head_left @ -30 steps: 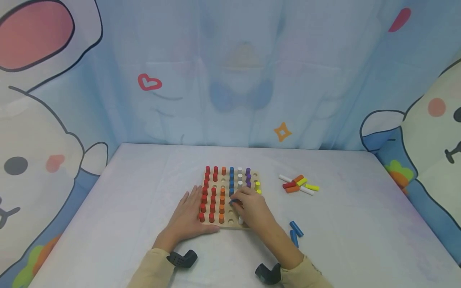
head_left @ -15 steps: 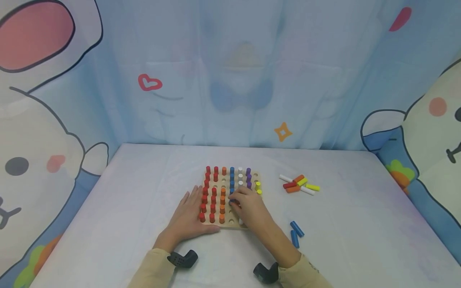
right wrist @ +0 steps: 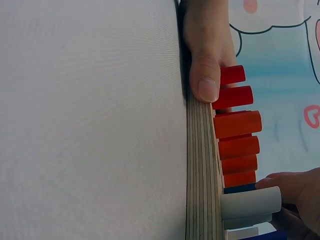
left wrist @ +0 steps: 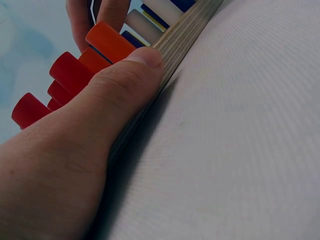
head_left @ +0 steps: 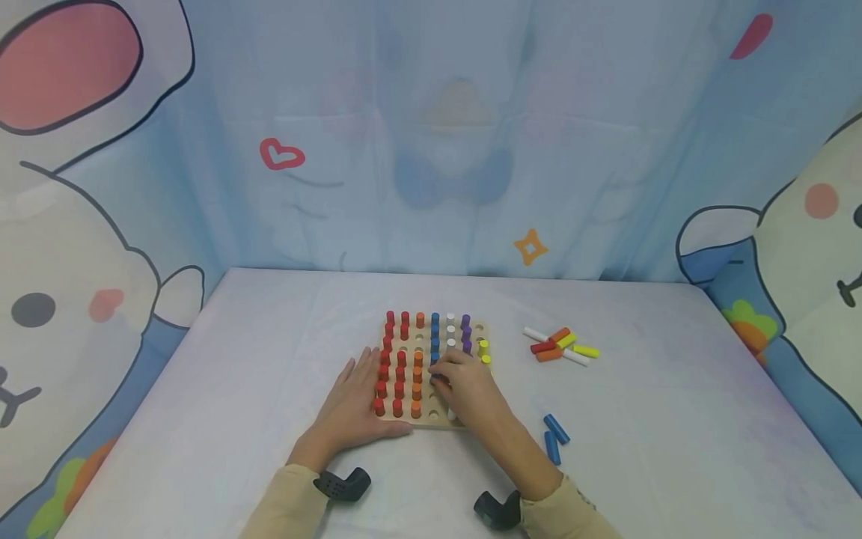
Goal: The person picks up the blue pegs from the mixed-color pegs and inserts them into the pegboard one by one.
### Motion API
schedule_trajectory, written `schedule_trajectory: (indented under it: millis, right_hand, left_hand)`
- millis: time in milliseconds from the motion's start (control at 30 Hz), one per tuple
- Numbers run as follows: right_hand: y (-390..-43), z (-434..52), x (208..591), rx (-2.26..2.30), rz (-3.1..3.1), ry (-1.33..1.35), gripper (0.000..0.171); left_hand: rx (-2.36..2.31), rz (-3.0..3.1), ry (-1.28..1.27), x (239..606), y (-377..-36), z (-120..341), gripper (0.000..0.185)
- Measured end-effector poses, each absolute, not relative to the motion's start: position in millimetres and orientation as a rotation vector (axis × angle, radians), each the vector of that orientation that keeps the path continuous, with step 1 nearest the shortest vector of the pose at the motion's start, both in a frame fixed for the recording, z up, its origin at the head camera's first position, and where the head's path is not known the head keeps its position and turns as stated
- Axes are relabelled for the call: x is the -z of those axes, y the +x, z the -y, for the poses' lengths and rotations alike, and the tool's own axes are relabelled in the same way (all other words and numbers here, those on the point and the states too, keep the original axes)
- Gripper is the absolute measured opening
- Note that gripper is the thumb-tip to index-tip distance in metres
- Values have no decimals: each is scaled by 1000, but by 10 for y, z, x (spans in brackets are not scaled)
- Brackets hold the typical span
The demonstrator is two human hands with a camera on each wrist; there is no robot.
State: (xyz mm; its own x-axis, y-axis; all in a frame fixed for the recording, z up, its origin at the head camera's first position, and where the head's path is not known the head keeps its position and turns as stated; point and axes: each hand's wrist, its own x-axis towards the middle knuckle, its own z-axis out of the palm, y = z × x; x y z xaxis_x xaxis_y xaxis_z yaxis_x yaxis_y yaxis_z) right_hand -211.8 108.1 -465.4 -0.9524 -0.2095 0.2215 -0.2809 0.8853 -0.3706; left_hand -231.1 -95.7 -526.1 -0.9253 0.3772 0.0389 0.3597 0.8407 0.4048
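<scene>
A wooden pegboard (head_left: 423, 424) lies in the middle of the table, holding rows of red, orange, blue, white, purple and yellow pegs. My left hand (head_left: 355, 393) lies flat beside its left side, and the thumb (left wrist: 131, 75) presses the board's near edge (left wrist: 186, 35). My right hand (head_left: 441, 378) is over the board's middle, fingers curled and pinching a blue peg (head_left: 435, 374) in the blue column. In the right wrist view the left thumb (right wrist: 207, 75) sits on the board edge (right wrist: 200, 175), beside red pegs (right wrist: 235, 95) and a white peg (right wrist: 250, 202).
A small heap of loose white, red, orange and yellow pegs (head_left: 559, 344) lies to the right of the board. Two blue pegs (head_left: 554, 438) lie near my right forearm. A printed cloth backdrop (head_left: 431, 150) hangs behind and at both sides of the table.
Almost nothing has moved. My right hand stays on the blue peg, shifted only slightly, and my left hand is still against the board.
</scene>
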Motion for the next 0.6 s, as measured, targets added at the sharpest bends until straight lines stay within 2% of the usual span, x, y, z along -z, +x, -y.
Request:
schedule_trajectory:
  millis: [600]
  right_hand:
    - [-2137,-1060,4716,-581,2839,396,18]
  left_hand:
    - [-655,-2978,595,5236,-2289,954,127]
